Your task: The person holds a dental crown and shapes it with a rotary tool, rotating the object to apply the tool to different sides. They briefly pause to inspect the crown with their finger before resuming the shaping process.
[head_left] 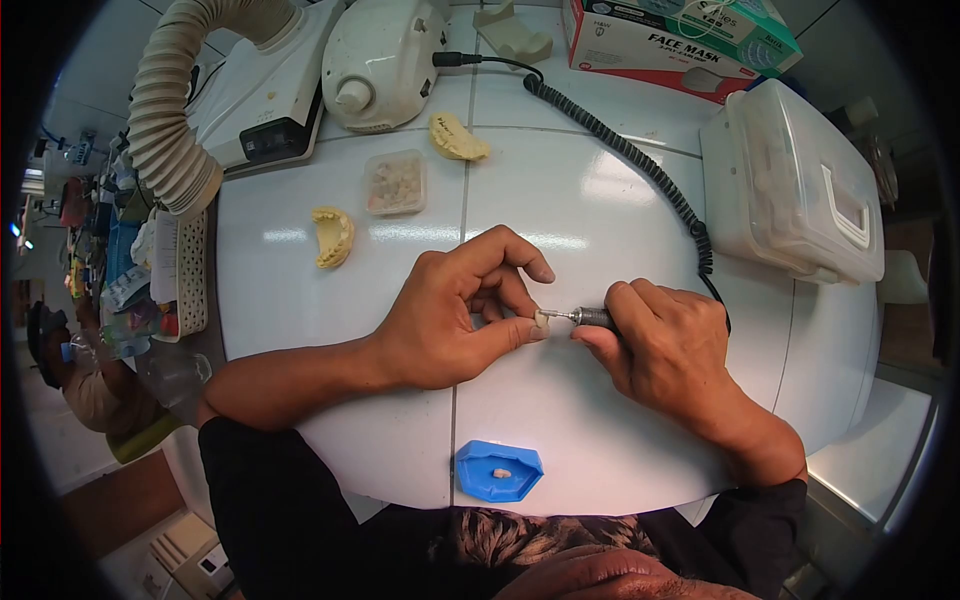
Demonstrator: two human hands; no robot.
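On my feed, the drill [592, 317] my right hand [672, 345] grips could catch and flick the tooth [542, 320] my left hand [440, 315] pinches.

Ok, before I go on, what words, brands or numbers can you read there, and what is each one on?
"FACE MASK": on the white and red box; its smaller print is too blurred.
Green box: lettering too blurred to read surely.
Yellow dental cast: dark handwriting, too small to read.
Dark panel on the white machine: nothing legible.
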